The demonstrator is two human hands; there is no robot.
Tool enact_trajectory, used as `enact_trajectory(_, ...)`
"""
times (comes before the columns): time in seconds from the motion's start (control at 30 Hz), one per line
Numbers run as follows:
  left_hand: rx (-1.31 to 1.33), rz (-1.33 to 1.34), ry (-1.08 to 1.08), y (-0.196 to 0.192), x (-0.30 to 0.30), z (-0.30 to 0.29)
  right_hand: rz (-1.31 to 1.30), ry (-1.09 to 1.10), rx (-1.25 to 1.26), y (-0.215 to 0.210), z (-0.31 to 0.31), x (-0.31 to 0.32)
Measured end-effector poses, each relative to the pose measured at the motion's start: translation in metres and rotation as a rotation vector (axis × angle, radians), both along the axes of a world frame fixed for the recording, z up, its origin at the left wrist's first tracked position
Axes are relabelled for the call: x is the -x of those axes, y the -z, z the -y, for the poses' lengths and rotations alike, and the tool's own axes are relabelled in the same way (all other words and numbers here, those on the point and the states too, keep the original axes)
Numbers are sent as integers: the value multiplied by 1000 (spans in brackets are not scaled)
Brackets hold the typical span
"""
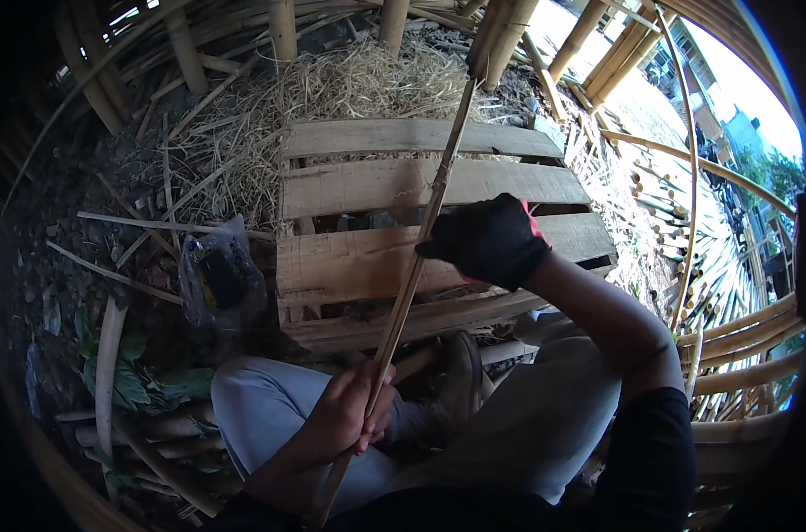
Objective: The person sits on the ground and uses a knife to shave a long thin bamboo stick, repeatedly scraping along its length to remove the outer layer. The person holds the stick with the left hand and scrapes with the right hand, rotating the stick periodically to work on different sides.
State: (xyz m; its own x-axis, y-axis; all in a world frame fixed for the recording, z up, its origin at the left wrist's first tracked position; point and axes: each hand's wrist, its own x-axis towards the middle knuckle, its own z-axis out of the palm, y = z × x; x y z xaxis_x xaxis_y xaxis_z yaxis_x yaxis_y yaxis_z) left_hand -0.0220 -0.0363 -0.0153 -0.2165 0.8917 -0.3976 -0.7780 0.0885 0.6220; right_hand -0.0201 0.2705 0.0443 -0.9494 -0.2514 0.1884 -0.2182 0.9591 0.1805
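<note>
Outdoors, a seated person works a long, thin bamboo strip [420,239] held slantwise between both hands, above a weathered wooden pallet [349,186]. Low in the head view, the bare left hand [349,417] is closed in a fist around the lower part of the strip, just above the person's lap, with the strip's near end running on past the wrist toward the bottom edge. Higher up and to the right, the right hand [491,239], in a black glove with a red trim, is curled against the strip's middle stretch; the fingers wrap toward the strip, though whether they fully clasp it cannot be told from this angle. From that glove the strip climbs on, up and rightward, its far tip reaching the thick bamboo poles [500,35] that stand beyond the pallet. A heap of dry straw [358,80] lies at the pallet's far edge, touching its top board. To the left of the pallet, on the dirt, sits a clear plastic bag [221,275] with something dark inside, near green leaves [145,381]. The person wears light grey trousers [261,399] and a worn shoe [460,372] rests against the pallet's near edge. Cut bamboo lengths [740,337] are stacked to the right
</note>
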Motion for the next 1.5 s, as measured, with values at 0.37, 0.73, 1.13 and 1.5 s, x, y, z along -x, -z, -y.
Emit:
enact_trajectory(0.37,-7,10,32,1,0,-4,43,68,-79,-2,-5,-6)
enact_trajectory(0.73,-15,45,38,-3,2,-6,19,-92,-52,-3,-15,-10)
enact_trajectory(1.13,21,83,72,-7,-6,-8,65,404,-115,0,-71,5)
enact_trajectory(1.5,-5,70,83,-5,-6,-19,86,314,-157,-11,-82,0)
